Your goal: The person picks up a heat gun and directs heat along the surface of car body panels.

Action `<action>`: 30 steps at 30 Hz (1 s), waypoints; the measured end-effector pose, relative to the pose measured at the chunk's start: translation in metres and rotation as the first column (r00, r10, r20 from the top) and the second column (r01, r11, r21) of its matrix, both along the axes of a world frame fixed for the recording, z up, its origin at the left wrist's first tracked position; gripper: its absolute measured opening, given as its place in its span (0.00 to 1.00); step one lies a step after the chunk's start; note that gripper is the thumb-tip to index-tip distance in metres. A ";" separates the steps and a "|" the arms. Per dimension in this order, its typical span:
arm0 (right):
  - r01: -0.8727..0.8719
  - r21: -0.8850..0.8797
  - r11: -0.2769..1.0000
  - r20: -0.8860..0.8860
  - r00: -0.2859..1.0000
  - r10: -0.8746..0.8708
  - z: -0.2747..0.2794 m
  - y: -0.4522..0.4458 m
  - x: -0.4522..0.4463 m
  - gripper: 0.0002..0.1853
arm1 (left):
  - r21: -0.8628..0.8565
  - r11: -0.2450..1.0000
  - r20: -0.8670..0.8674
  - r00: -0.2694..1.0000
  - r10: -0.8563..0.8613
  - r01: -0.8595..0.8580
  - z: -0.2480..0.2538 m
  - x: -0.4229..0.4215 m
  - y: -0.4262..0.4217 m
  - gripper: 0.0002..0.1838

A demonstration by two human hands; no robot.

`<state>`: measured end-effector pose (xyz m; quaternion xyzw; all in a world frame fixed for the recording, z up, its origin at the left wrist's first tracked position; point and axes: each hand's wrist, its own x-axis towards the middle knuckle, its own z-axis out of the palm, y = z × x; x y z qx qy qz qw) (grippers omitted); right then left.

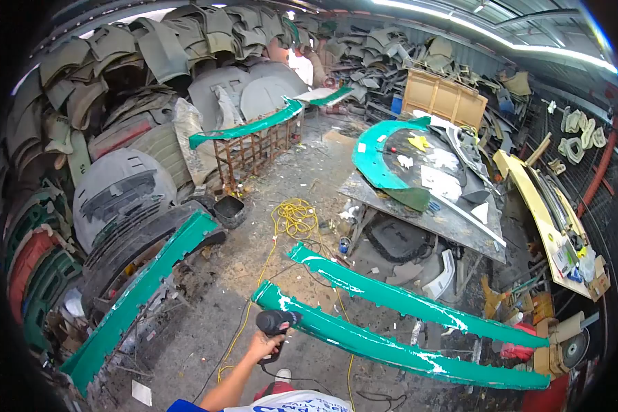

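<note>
Yellow cable (295, 219) on grey floor (193, 321)

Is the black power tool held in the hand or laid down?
Held: the left hand grips the power tool, its front end near the closer green strip. Whether it is running, I cannot tell.

Head camera looks forward and down across the floor (244, 250).

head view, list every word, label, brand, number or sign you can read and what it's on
Leaning panel at far left: perhaps "SU"; the remaining letters are too blurred.
White shirt: printed lettering, distorted and cut off at the frame edge; not reliably readable.
Power tool: no readable brand or number.
Nothing else can be read with certainty.
</note>
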<state>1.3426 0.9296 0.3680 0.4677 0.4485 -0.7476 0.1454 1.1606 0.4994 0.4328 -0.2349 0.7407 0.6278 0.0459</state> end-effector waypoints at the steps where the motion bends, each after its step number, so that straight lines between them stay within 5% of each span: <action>1: 0.003 0.005 1.000 0.000 1.000 -0.003 0.000 -0.008 0.000 0.12 | 0.035 0.998 0.004 0.998 -0.061 0.061 -0.002 0.001 0.003 0.17; 7: 0.059 -0.001 0.998 0.024 0.998 -0.059 0.004 -0.050 0.002 0.11 | 0.081 0.991 -0.024 0.994 -0.109 0.111 0.021 -0.006 -0.019 0.18; 9: 0.085 -0.008 0.996 0.029 0.996 -0.085 0.003 -0.063 0.004 0.11 | -0.052 0.995 0.019 0.997 -0.079 0.080 0.026 -0.013 -0.045 0.18; 11: 0.103 -0.021 0.994 0.039 0.994 -0.102 -0.001 -0.073 0.004 0.11 | -0.082 0.994 -0.142 0.988 0.063 -0.076 0.045 -0.017 -0.058 0.11; 16: 0.182 -0.063 0.981 0.028 0.983 -0.181 -0.008 -0.090 0.014 0.10 | -0.532 0.835 0.049 0.989 -0.137 0.141 0.045 -0.033 -0.099 0.15; 20: 0.245 -0.031 0.969 0.011 0.969 -0.245 -0.004 -0.090 0.017 0.11 | -0.335 0.900 -0.114 0.936 -0.334 0.280 0.070 -0.036 -0.055 0.18; 21: 0.255 0.002 0.967 0.005 0.967 -0.255 0.000 -0.087 0.020 0.11 | -0.210 0.912 0.052 0.936 -0.349 0.352 0.093 -0.036 -0.037 0.18; 23: 0.279 -0.005 0.960 0.000 0.960 -0.279 -0.004 -0.075 0.031 0.10 | -0.108 0.930 0.054 0.936 -0.347 0.351 0.072 -0.033 -0.019 0.17; 27: 0.336 -0.096 0.937 0.001 0.941 -0.337 -0.017 -0.051 0.035 0.08 | -0.132 0.926 0.194 0.925 -0.326 0.354 0.062 -0.039 -0.011 0.16; 30: 0.299 -0.100 0.949 0.032 0.954 -0.297 -0.020 -0.043 0.031 0.08 | -0.259 0.937 0.137 0.969 -0.207 0.236 0.075 -0.045 -0.024 0.15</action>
